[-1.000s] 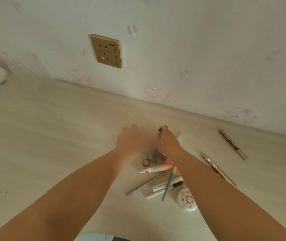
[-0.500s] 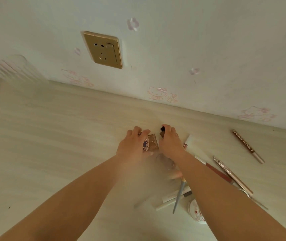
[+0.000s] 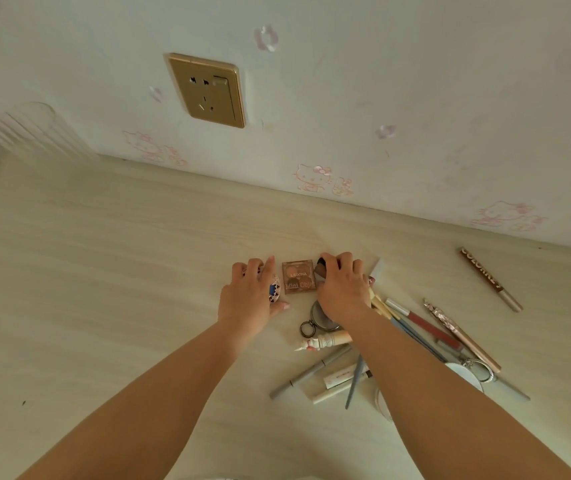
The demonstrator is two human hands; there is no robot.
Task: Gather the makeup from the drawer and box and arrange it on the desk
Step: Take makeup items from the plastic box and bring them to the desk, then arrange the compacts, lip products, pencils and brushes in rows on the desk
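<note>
- Nearest me, at about 5 o'clock on the pale wood tabletop (image 3: pixel 104 271), I see a loose heap of makeup: a white round compact (image 3: pixel 383 403) partly under my right forearm, two grey pencils (image 3: pixel 308 374) crossing a white tube (image 3: pixel 339 377), and a cream tube with a figured pink cap (image 3: pixel 325 341).
- Just beyond lies one round metal mirror with a ring (image 3: pixel 320 320), touching the heel of my right hand (image 3: pixel 343 292).
- At 3 o'clock of that hand I count one red-barrelled lip stick (image 3: pixel 422 323), one rose-gold foil pencil (image 3: pixel 457 332), and, well apart at 2 o'clock, one brown lettered pencil (image 3: pixel 488 277).
- The right hand is curled around a small dark brown item (image 3: pixel 320 268); I cannot tell what it is.
- Between my two hands sits one square brown palette (image 3: pixel 298 282), lettered "Mini Object", flat, just beside both hands.
- My left hand (image 3: pixel 249 296) cups a round patterned compact (image 3: pixel 273 289) with a blue spot, fingers bent over it.
- Farthest, at 11 o'clock, one gold wall socket (image 3: pixel 208 90) sits on wallpaper with pink cat figures.
</note>
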